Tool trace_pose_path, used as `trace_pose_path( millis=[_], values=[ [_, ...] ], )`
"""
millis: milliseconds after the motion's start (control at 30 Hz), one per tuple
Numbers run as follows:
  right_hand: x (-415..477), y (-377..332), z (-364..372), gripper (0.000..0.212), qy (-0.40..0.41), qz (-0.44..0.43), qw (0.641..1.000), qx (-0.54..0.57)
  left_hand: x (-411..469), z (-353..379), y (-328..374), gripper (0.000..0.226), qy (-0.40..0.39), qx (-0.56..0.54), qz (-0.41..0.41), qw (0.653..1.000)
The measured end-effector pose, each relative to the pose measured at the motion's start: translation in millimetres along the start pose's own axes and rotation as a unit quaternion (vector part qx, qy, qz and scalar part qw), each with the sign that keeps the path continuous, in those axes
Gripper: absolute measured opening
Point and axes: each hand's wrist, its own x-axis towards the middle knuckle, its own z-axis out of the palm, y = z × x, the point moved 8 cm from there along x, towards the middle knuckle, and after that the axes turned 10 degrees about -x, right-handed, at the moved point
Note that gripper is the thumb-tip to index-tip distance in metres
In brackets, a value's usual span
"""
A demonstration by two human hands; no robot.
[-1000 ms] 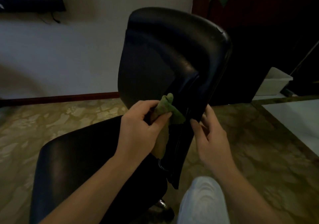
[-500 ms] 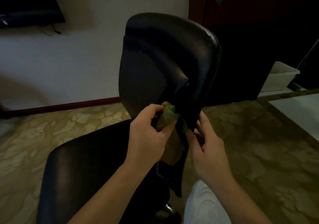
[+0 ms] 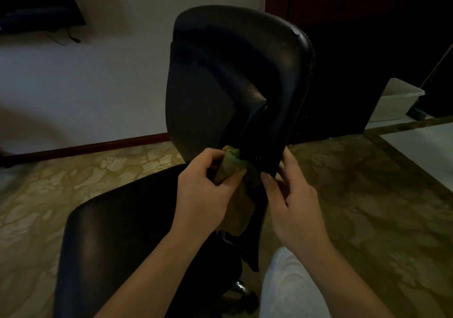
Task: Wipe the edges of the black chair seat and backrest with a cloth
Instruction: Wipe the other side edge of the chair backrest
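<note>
Cloth (image 3: 231,164) pinched in left hand (image 3: 208,190), pressed to backrest (image 3: 208,85) lower side edge. Right hand (image 3: 294,195) grips that edge. Brace there, drag cloth along the seam, firm pressure.

At the centre of the frame the left hand (image 3: 206,190) grips a bunched green cloth (image 3: 231,164) against the lower edge of the black backrest (image 3: 220,77), while the right hand (image 3: 293,195) holds that edge from the right, above the seat (image 3: 117,232) at lower left.
</note>
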Motion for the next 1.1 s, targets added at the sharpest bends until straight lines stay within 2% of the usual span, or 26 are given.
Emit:
trace_pose_path(
  millis=[267, 500, 900, 1100],
  values=[
    [0, -1, 1, 0.053, -0.001, 0.000, 1.000, 0.014, 13, 5, 14, 0.018, -0.005, 0.003, 0.028, 1.000],
    [-1, -1, 2, 0.053, 0.000, -0.002, 1.000, 0.001, -7, -8, -13, 0.019, -0.016, 0.021, -0.016, 1.000],
    [0, -1, 3, 0.055, 0.006, -0.003, 1.000, 0.004, 13, 3, 7, 0.018, -0.012, 0.014, 0.017, 1.000],
    [-1, 2, 2, 0.054, 0.015, -0.010, 1.000, -0.001, -5, -7, -21, 0.018, -0.045, 0.014, -0.049, 0.998]
  ],
)
